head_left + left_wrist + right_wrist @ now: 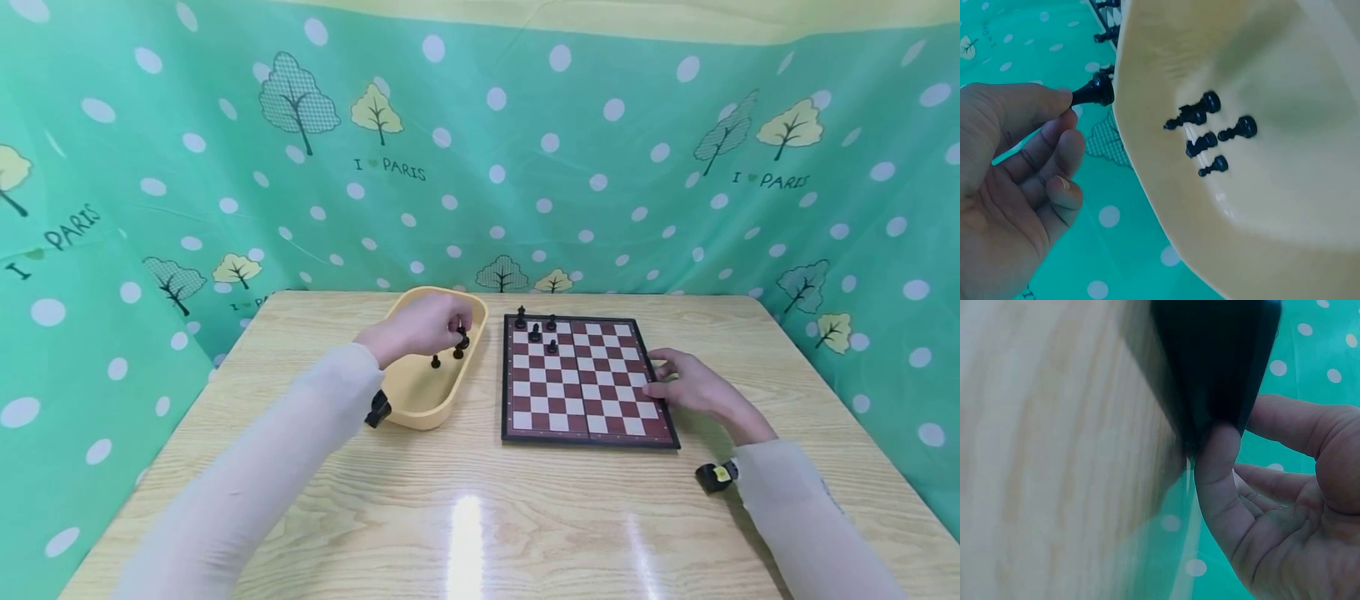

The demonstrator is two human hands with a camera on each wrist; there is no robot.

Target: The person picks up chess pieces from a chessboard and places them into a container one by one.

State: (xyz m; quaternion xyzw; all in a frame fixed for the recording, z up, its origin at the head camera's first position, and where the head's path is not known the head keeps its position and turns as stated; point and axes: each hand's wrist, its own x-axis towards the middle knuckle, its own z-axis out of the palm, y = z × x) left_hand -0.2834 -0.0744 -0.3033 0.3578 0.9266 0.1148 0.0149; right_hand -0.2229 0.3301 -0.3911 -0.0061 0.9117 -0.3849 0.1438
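My left hand (423,327) is over the cream plastic tub (431,419), pinching a black chess piece (1096,90) between thumb and index finger; the fingertips hide its top. Inside the tub lie several more black chess pieces (1238,128). To the right is a red-and-white chessboard (551,392) with a dark frame. Several black pieces (535,333) stand at its far left corner. At the board's right edge, my right hand (693,385) grips the frame, thumb on one face and fingers on the other, as the right wrist view shows.
Tub and board sit side by side on a light wooden table (360,525), with a narrow strip of wood between them. Behind the table and along its sides hangs a green dotted cloth (525,192) printed with trees. Dark wrist bands are on both arms.
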